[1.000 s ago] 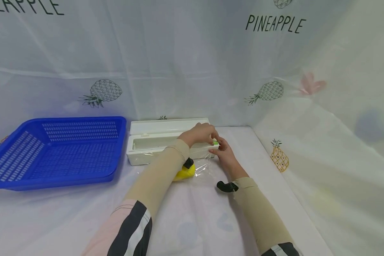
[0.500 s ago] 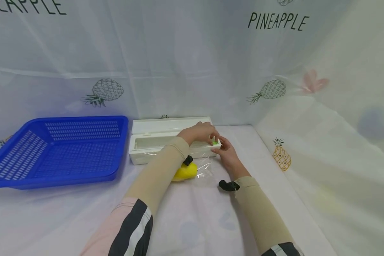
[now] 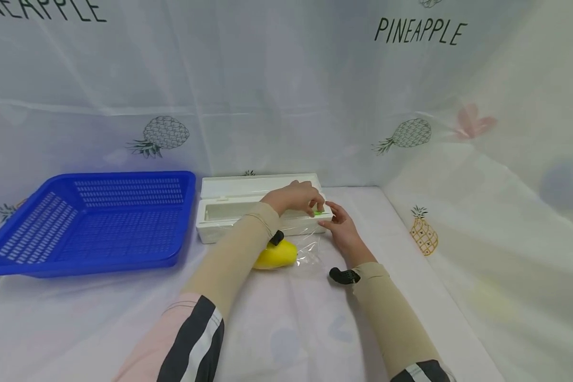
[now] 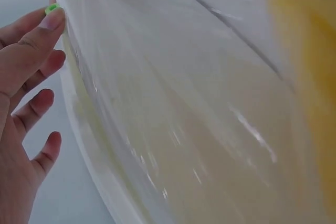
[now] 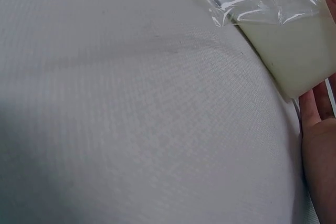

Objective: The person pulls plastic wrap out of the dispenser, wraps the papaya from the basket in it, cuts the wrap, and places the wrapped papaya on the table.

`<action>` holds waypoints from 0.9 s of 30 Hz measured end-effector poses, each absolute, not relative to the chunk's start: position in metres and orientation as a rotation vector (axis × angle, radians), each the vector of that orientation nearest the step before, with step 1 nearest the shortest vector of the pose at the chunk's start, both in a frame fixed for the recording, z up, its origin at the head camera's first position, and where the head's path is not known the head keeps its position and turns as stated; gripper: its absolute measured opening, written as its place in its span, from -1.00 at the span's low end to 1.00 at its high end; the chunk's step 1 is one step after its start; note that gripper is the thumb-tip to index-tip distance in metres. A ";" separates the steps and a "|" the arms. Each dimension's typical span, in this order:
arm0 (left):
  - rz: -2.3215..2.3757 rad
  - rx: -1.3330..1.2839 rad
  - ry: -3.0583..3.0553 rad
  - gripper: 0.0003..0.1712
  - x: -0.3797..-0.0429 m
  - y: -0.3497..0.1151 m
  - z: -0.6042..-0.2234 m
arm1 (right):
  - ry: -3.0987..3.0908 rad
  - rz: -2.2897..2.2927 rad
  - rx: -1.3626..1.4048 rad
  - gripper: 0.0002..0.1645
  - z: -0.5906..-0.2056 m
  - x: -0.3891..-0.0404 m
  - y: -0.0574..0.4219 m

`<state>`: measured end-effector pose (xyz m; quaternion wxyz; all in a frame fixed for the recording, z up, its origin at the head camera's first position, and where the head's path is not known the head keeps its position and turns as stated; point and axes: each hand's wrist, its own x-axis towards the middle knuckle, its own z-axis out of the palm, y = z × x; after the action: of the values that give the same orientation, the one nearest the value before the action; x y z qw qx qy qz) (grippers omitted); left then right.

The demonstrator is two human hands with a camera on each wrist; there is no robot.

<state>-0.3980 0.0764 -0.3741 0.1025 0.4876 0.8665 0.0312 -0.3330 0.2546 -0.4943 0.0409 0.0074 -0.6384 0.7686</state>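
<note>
A long white cling film dispenser [image 3: 215,232] stands with its lid [image 3: 248,185] raised at the back. My left hand [image 3: 293,197] reaches over its right part and pinches a small green slide cutter [image 4: 51,9] between thumb and finger; the other fingers are spread apart. My right hand [image 3: 345,233] grips the dispenser's right end, thumb on the front face and fingers round the end. Clear cling film [image 3: 307,252] hangs from the front edge and spreads over the table. A smooth yellow object [image 3: 277,255], its kind unclear, lies before the dispenser, partly hidden by my left forearm.
A blue plastic basket [image 3: 172,260] stands left of the dispenser. Behind everything hangs a white sheet with pineapple prints [image 3: 166,132]. A white cloth [image 3: 305,329] covers the table, and the sheet continues along the right side.
My left hand has moved slightly left along the dispenser with the green cutter. The right hand keeps its grip on the end. The head view has shifted a little.
</note>
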 end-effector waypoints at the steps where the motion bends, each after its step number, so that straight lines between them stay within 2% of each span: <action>1: 0.089 1.433 2.561 -0.76 -0.397 0.074 -0.373 | -1.962 2.350 0.027 -0.26 -0.494 -0.333 0.255; 9: 0.049 1.391 2.554 -0.82 -0.393 0.060 -0.368 | -1.954 2.392 0.020 -0.18 -0.490 -0.333 0.254; 27: -0.009 1.325 2.588 -0.83 -0.383 0.035 -0.363 | -2.008 2.378 -0.044 -0.20 -0.486 -0.331 0.252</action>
<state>-0.3828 0.0351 -0.3630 0.1170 0.4526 0.8840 -0.0030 -0.3312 0.2522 -0.4861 0.0147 -0.0143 -0.6451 0.7638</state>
